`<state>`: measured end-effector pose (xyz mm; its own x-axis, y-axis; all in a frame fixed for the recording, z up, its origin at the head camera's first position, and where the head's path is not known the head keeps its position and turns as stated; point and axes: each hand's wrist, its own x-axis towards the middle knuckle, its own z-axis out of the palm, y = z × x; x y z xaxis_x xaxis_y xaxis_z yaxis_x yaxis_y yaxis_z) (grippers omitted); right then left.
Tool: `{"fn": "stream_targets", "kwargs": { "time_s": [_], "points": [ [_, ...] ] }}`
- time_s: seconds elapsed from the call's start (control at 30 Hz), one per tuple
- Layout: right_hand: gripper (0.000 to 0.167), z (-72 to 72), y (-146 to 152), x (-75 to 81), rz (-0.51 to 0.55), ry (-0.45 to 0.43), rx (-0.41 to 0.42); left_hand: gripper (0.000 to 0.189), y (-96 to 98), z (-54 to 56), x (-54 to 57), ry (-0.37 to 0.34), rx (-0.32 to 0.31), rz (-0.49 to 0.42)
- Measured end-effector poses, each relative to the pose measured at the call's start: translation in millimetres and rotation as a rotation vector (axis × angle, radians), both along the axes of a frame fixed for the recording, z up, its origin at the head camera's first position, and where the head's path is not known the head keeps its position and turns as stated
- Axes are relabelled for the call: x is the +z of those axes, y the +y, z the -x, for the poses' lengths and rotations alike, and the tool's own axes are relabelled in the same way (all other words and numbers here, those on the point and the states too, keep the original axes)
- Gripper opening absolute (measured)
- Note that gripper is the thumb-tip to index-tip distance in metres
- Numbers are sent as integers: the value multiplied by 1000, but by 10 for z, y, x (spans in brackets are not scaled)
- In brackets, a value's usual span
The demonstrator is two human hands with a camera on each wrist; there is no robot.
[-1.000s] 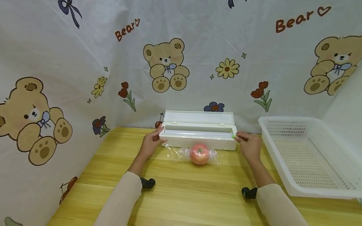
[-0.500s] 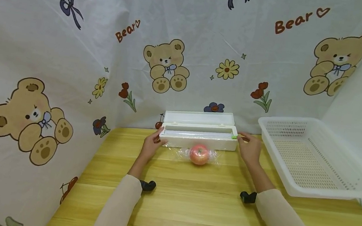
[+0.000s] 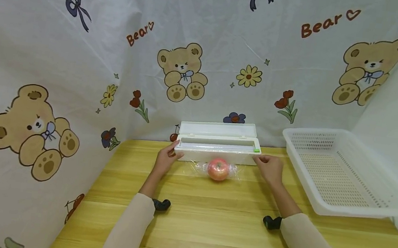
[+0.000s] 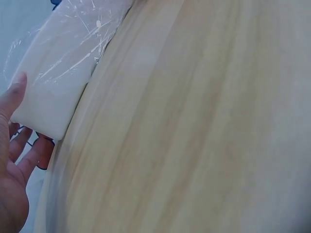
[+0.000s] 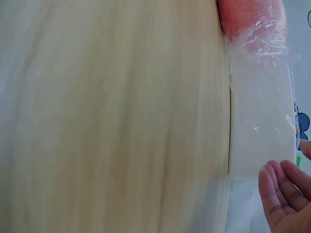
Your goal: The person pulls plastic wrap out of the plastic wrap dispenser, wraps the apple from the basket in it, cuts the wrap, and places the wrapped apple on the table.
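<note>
A white cling film dispenser box (image 3: 217,156) stands at the back of the table with its lid (image 3: 218,129) raised. A film roll (image 3: 218,146) lies inside, and a green slider (image 3: 256,150) sits at the right end. Clear cling film (image 5: 265,92) hangs over the front and around a red apple (image 3: 218,169) before the box. My left hand (image 3: 165,158) grips the box's left end, thumb on the front and fingers round the end. My right hand (image 3: 270,167) is at the front right corner, fingers bent, thumb apart from them; whether it touches film is unclear.
A white perforated plastic basket (image 3: 322,203) stands to the right on the wooden table (image 3: 209,231). Behind and to the left hangs a bear-print cloth (image 3: 224,32), close behind the raised lid. Black wrist devices (image 3: 271,222) sit at both cuffs.
My right hand has left the green slider and moved down to the box's front right corner. The left hand stays at the left end, and box and apple keep their places.
</note>
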<state>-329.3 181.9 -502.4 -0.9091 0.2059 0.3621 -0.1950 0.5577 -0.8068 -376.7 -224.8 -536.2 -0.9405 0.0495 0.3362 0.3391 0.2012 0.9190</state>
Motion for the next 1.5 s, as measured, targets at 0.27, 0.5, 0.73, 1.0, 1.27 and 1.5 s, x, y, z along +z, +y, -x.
{"fn": "stream_targets", "kwargs": {
  "time_s": [0.27,0.5,0.73,1.0,1.27,1.5],
  "points": [
    [29,90,-186,9,-1,-55,16,61,17,-83,53,38,33,81],
    [25,126,-315,27,68,-48,-80,54,55,-159,99,64,51,102],
    [19,114,-332,35,146,-33,-32,37,93,-201,99,119,90,140],
    [18,61,-274,25,179,13,124,22,64,-273,139,133,104,138],
    [13,22,-205,45,252,21,239,14,81,-362,206,196,76,147],
    [12,-11,-124,31,245,21,275,7,48,-401,190,201,22,124]
  ]
}}
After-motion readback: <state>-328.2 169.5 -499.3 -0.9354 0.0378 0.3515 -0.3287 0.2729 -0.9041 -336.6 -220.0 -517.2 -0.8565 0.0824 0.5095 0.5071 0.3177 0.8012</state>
